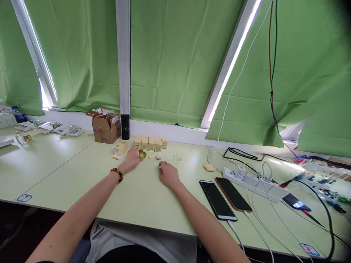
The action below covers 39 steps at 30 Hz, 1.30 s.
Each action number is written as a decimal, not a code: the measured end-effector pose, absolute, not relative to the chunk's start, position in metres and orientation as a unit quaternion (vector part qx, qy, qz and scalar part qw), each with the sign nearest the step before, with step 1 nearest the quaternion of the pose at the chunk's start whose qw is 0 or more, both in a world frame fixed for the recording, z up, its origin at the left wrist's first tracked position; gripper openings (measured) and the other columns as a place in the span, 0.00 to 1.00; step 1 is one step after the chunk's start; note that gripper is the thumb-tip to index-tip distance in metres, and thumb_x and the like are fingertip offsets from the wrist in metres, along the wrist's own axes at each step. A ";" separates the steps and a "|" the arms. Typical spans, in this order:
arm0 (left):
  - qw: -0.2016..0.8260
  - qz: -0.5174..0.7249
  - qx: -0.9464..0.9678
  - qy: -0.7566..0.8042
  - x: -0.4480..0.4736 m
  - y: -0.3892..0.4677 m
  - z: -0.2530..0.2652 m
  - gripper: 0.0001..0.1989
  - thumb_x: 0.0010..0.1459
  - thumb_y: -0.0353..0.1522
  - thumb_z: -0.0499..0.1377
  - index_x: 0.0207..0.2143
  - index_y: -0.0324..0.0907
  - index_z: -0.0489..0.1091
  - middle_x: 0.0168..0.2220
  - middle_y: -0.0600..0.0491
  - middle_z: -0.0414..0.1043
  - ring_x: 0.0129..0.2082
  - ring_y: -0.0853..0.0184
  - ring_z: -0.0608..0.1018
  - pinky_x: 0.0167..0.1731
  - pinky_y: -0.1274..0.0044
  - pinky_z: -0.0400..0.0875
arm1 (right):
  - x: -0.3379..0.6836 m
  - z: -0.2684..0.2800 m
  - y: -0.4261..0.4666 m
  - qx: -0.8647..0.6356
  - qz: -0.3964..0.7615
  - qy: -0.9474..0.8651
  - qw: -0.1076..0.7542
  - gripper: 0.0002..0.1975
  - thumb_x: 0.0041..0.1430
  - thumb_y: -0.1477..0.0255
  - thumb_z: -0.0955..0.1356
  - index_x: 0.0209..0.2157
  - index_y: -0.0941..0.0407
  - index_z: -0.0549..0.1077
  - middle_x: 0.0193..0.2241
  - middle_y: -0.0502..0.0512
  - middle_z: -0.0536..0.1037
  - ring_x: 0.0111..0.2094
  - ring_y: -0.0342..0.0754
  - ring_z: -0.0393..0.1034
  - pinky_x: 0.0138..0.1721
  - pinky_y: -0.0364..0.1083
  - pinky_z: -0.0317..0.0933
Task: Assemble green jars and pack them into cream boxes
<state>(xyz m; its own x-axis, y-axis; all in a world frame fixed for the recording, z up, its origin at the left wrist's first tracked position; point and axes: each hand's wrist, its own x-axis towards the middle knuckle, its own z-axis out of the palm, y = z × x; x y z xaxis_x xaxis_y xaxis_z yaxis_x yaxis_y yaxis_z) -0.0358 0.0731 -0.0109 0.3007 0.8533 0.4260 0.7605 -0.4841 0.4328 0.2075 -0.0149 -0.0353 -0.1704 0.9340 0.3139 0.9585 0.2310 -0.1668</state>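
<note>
A small olive-green cup (142, 154) is at the fingertips of my left hand (132, 159), which is closed on its near left side. Just right of it lie a tiny yellowish ring-like piece (149, 157) and a small pale pink lump (158, 157). My right hand (169, 175) rests on the table with its fingers curled in, close below the pink lump. Whatever its fingertips pinch is too small to make out. Farther right stands a small clear container (178, 157) with something yellow in it. An opened cream carton (119, 150) lies left of my left hand.
Several small cream boxes (150, 143) stand in a row behind the hands. At the back left are a cardboard box (106, 129) and a black cylinder (125, 127). Two phones (218, 200), a power strip (253, 185) and tangled cables occupy the right side.
</note>
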 end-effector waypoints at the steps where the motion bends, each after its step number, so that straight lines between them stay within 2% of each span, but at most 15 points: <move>1: 0.076 0.338 0.821 0.454 -0.033 0.067 -0.007 0.19 0.56 0.29 0.61 0.51 0.41 0.71 0.52 0.42 0.71 0.56 0.53 0.72 0.57 0.62 0.67 | 0.208 -0.036 -0.016 -0.616 -0.035 -0.763 0.192 0.13 0.67 0.74 0.63 0.51 0.52 0.69 0.47 0.57 0.78 0.45 0.50 0.74 0.37 0.46 0.58; 5: 0.072 0.374 0.871 0.311 -0.021 0.031 0.010 0.19 0.58 0.29 0.61 0.53 0.43 0.69 0.53 0.44 0.70 0.55 0.54 0.72 0.57 0.61 0.69 | 0.211 -0.036 -0.021 -0.597 -0.020 -0.751 0.281 0.15 0.66 0.74 0.64 0.54 0.51 0.67 0.44 0.54 0.79 0.39 0.48 0.75 0.34 0.44 0.59; 9: 0.059 0.420 0.864 0.272 -0.014 -0.001 0.018 0.19 0.62 0.30 0.63 0.55 0.44 0.67 0.54 0.43 0.70 0.56 0.54 0.72 0.57 0.59 0.69 | 0.209 -0.031 -0.030 -0.520 0.006 -0.757 0.396 0.17 0.66 0.70 0.65 0.56 0.52 0.65 0.44 0.54 0.79 0.34 0.46 0.75 0.35 0.45 0.65; 14: 0.042 0.472 0.854 0.215 -0.009 -0.017 0.019 0.20 0.64 0.36 0.64 0.57 0.45 0.68 0.52 0.43 0.73 0.54 0.56 0.75 0.56 0.61 0.72 | 0.203 -0.028 -0.037 -0.401 -0.007 -0.758 0.514 0.15 0.66 0.66 0.67 0.52 0.51 0.65 0.41 0.55 0.80 0.33 0.47 0.76 0.31 0.47 0.70; 23: 0.035 0.509 0.844 0.165 -0.006 -0.018 0.015 0.23 0.59 0.42 0.68 0.55 0.45 0.73 0.47 0.44 0.77 0.49 0.57 0.78 0.52 0.64 0.75 | 0.203 -0.028 -0.039 -0.389 -0.053 -0.752 0.530 0.13 0.63 0.67 0.67 0.49 0.52 0.68 0.38 0.57 0.79 0.33 0.49 0.75 0.30 0.49 0.71; 26: 0.097 0.531 0.815 0.209 -0.002 -0.018 0.010 0.22 0.60 0.44 0.67 0.52 0.44 0.73 0.44 0.46 0.78 0.45 0.60 0.79 0.49 0.67 0.75 | 0.202 -0.027 -0.040 -0.365 -0.052 -0.738 0.565 0.17 0.64 0.67 0.69 0.52 0.52 0.66 0.39 0.57 0.78 0.35 0.50 0.76 0.30 0.49 0.71; 29: 0.237 0.539 0.759 0.279 0.005 -0.017 0.003 0.20 0.64 0.48 0.62 0.48 0.43 0.72 0.38 0.49 0.79 0.37 0.64 0.80 0.41 0.72 0.76 | 0.200 -0.027 -0.040 -0.350 -0.042 -0.736 0.578 0.20 0.64 0.67 0.70 0.55 0.51 0.63 0.41 0.57 0.78 0.36 0.50 0.77 0.31 0.50 0.73; 33: 0.409 0.528 0.697 0.260 0.011 -0.012 -0.002 0.24 0.65 0.53 0.56 0.38 0.41 0.69 0.28 0.52 0.76 0.27 0.67 0.79 0.31 0.75 0.74 | 0.198 -0.027 -0.040 -0.357 -0.037 -0.749 0.557 0.19 0.66 0.67 0.69 0.56 0.50 0.64 0.42 0.57 0.79 0.37 0.50 0.77 0.33 0.51 0.74; 39: 0.463 0.507 0.677 0.266 0.013 -0.009 -0.005 0.28 0.63 0.57 0.54 0.31 0.41 0.65 0.23 0.51 0.77 0.22 0.67 0.79 0.26 0.77 0.71 | 0.195 -0.026 -0.041 -0.370 0.005 -0.753 0.545 0.20 0.64 0.67 0.70 0.56 0.50 0.66 0.41 0.56 0.78 0.36 0.49 0.74 0.32 0.50 0.74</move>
